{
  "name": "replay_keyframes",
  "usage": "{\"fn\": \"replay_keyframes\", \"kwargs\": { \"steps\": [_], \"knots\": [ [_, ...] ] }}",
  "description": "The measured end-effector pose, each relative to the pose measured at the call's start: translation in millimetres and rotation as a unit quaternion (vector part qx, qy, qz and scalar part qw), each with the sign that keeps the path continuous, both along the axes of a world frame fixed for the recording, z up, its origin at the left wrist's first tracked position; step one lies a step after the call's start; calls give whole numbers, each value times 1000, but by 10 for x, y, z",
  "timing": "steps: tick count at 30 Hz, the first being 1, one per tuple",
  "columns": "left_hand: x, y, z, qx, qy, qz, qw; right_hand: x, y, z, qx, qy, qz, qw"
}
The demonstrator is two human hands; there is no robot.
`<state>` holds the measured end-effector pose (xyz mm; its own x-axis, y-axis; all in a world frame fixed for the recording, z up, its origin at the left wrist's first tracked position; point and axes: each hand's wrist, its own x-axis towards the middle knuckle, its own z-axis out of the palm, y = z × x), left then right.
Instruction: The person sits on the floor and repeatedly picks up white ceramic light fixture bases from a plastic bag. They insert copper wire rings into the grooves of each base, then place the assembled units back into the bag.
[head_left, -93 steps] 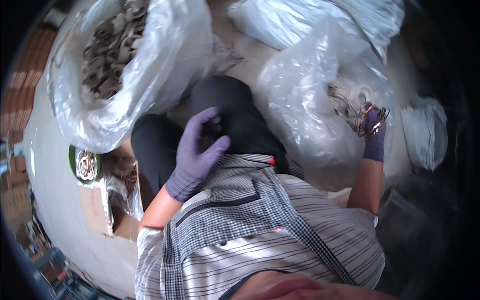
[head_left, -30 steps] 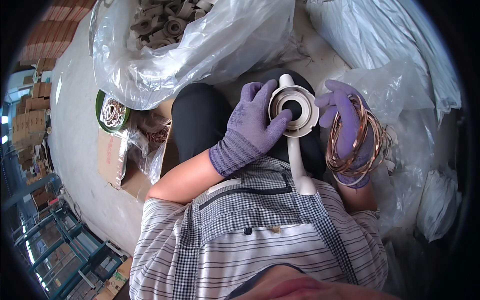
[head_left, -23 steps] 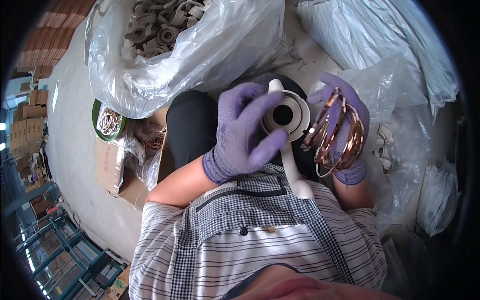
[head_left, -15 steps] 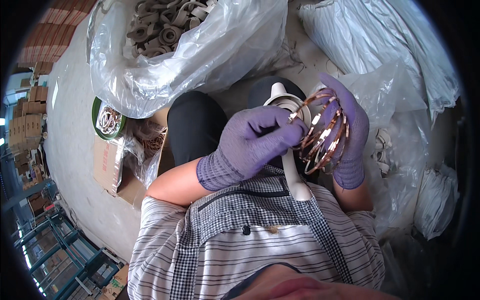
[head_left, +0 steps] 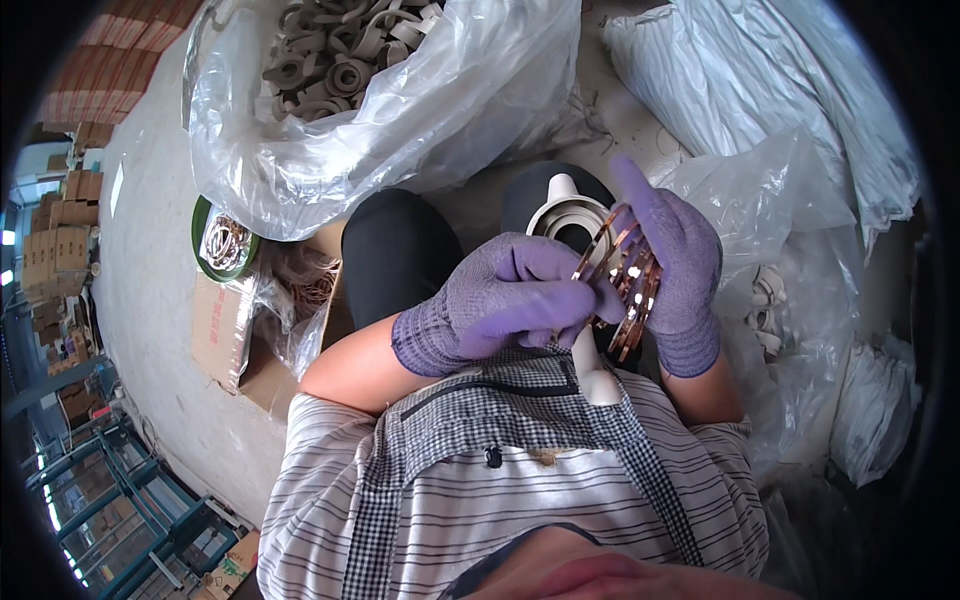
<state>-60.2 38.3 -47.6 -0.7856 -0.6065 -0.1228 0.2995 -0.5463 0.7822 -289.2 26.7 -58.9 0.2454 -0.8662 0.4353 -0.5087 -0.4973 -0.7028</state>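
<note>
Purple knit gloves cover both hands. My left hand [head_left: 505,300] is closed, its thumb and fingers pinching the near side of a copper-coloured ring. Several thin copper rings [head_left: 632,305] hang as a loose bunch against the palm and fingers of my right hand [head_left: 682,262], which is curled round them with one finger raised. Behind the hands, a pale grey plastic part [head_left: 562,190] with a round opening and a long curved handle rests on my lap. My left hand and the rings hide the middle of it.
Clear plastic bag [head_left: 420,130] ahead holds many grey moulded parts [head_left: 350,75]. At the left, a green-rimmed round tub [head_left: 203,245] with rings stands by an open cardboard box [head_left: 218,335] containing more copper rings. White sacks [head_left: 740,90] and a clear bag [head_left: 800,230] lie to the right.
My right hand has moved slightly left and down with the rings, which now sit bunched closer together. My left hand has shifted slightly down, still pinching a ring.
</note>
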Motion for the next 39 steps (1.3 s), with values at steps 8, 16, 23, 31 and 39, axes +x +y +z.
{"fn": "replay_keyframes", "kwargs": {
  "steps": [8, 16, 23, 31, 39],
  "knots": [
    [-55, 79, 84, 53, 15, 229, 972, -299, 97, 36, -276, 62, -90, 955],
    [29, 96, -46, 14, 81, 201, 976, -398, 174, 362, 137, -725, 74, 671],
    [47, 102, -90, -8, 41, 196, 980, -667, 53, -38, 221, -587, 353, 694],
    [20, 108, -127, 8, 52, 188, 981, -314, 173, -126, 192, -477, 235, 825],
    [16, 106, -172, -2, 71, 186, 980, -236, 254, -82, 235, -462, 152, 841]
  ]
}}
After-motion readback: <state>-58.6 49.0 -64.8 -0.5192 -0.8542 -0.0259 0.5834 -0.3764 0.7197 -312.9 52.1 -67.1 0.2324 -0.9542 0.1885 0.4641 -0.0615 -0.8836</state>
